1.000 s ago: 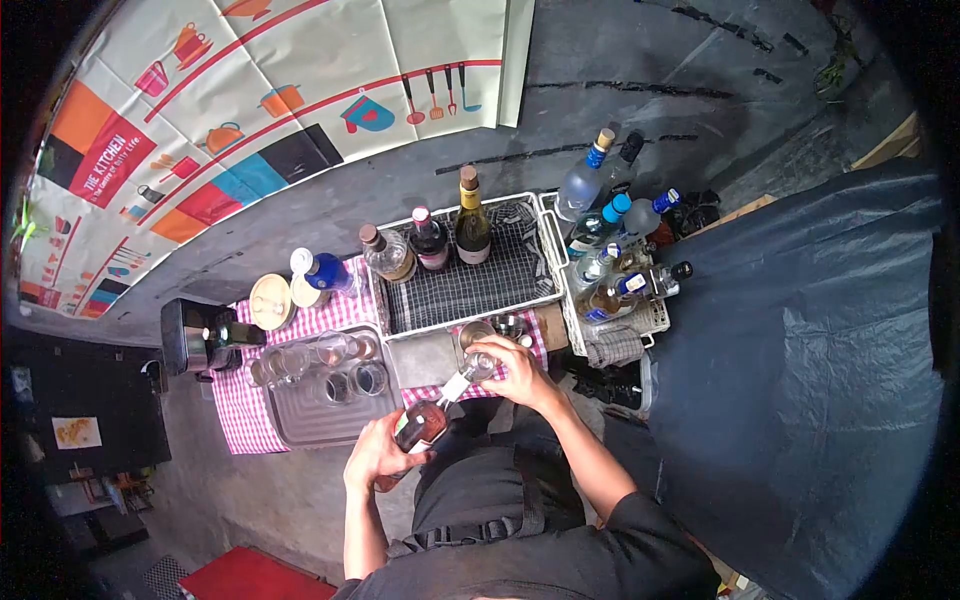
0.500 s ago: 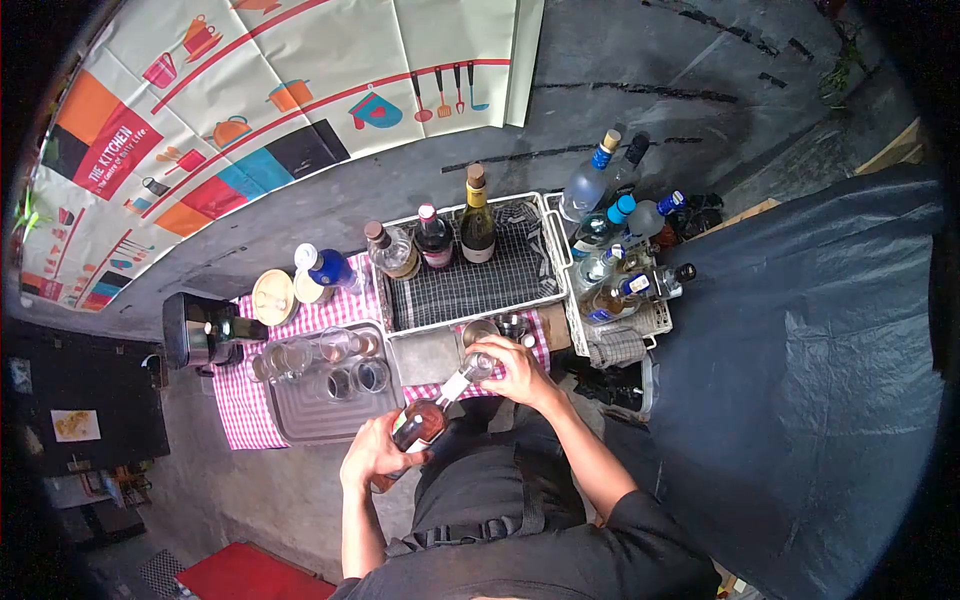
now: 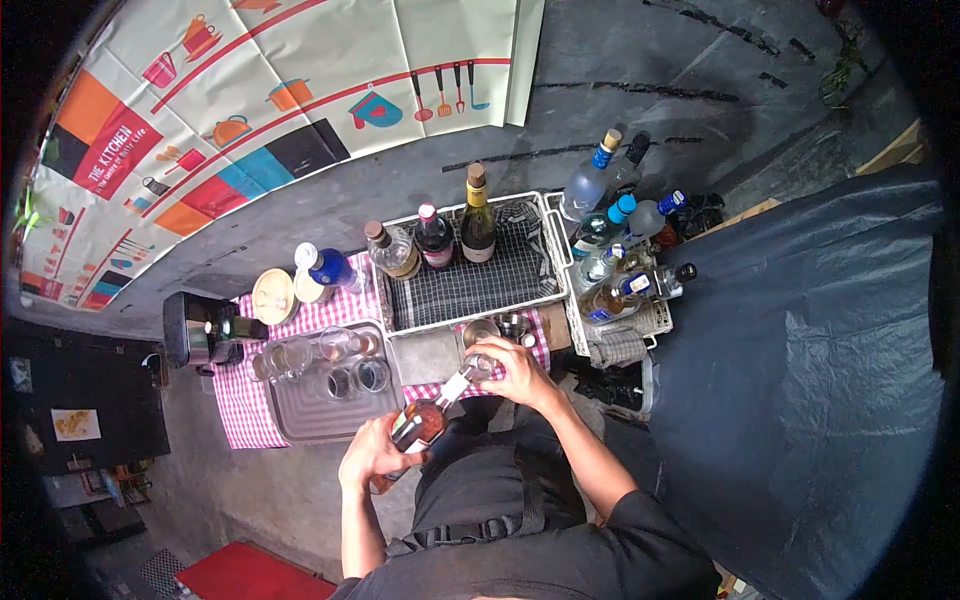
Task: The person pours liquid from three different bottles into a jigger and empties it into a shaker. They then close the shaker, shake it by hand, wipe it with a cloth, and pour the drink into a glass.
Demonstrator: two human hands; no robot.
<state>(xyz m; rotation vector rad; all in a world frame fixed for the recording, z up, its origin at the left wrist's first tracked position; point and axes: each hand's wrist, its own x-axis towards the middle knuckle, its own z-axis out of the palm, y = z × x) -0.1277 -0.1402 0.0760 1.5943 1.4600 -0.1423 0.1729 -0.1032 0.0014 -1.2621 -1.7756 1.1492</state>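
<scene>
My left hand (image 3: 378, 450) is wrapped round the lower body of a glass bottle (image 3: 418, 427) with reddish-amber liquid and a pale neck label. The bottle lies tilted, its neck pointing up and to the right. At the mouth, my right hand (image 3: 515, 370) grips a small clear glass (image 3: 481, 366) between thumb and fingers. Bottle mouth and glass rim meet or nearly meet; I cannot make out how much liquid is in the glass. Just beyond them, a metal cup (image 3: 480, 330) stands on the checked cloth.
A grey tray (image 3: 305, 425) with several glasses sits on the left. Behind is a white wire basket (image 3: 470, 318) with bottles at its back edge. More bottles crowd a white rack (image 3: 655, 325) on the right. A blue bottle (image 3: 328, 268) and black container (image 3: 190, 330) stand at back left.
</scene>
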